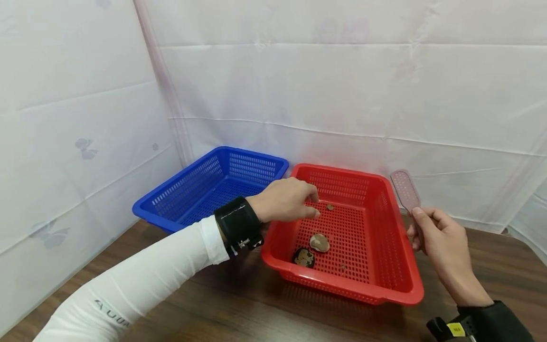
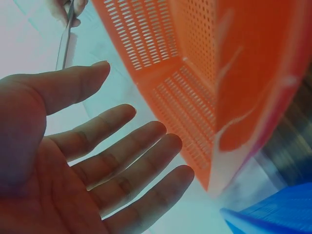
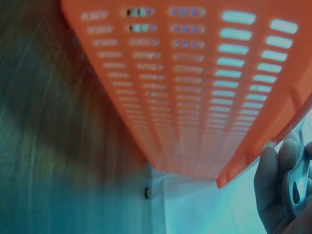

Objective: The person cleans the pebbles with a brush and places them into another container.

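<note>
My left hand (image 1: 285, 199) hangs over the left side of the red basket (image 1: 342, 287), fingers loosely bent and holding nothing. In the left wrist view its fingers (image 2: 131, 190) are spread apart. Off the basket's right side, my right hand (image 1: 446, 244) grips a pink paddle-shaped tool (image 1: 405, 189) by its handle. The tool's flat head is dotted all over and points up. Its handle end (image 3: 294, 195) has a hole. On the basket floor lie a beige mottled round piece (image 1: 319, 242) and a darker brown-and-black one (image 1: 304, 257).
A blue basket (image 1: 164, 209) stands to the left behind my left forearm. Small brown bits (image 1: 330, 207) are scattered on the red basket's floor. A white cloth (image 1: 333, 95) hangs behind the wooden table (image 1: 222, 308) and along its left side.
</note>
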Demonstrator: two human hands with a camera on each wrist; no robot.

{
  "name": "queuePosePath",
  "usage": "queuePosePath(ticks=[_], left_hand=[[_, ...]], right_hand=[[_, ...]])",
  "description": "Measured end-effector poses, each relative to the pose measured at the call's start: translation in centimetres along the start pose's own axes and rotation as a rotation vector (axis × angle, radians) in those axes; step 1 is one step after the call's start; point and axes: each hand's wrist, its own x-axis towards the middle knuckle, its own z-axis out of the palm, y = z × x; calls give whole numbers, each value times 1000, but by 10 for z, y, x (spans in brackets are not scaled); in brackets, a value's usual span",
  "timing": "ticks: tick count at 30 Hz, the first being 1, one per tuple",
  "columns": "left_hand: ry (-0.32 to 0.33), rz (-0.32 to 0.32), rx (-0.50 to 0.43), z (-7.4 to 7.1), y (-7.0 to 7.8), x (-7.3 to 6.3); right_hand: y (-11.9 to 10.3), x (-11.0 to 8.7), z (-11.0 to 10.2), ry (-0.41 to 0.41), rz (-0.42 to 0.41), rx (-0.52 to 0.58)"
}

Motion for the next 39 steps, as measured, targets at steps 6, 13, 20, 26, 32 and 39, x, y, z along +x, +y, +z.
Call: queuePosePath(ticks=[6,13,20,26,32,39], left_hand=[[30,23,-6,-8,4,7],[35,55,-56,-9,10,16],[46,76,-132,-12,16,21],[42,62,-193,-8,18,28],[24,55,-236,2,17,39],[2,22,-248,18,14,52]], right_hand=[[-5,-1,0,-4,-28,-38],[-6,-3,-3,29,-27,-49],[-10,-2,-8,45,-38,-15],[-19,-5,-8,38,-70,9],[-30,-12,-4,36,-115,-6],[-44,-20,3,47,-163,2]])
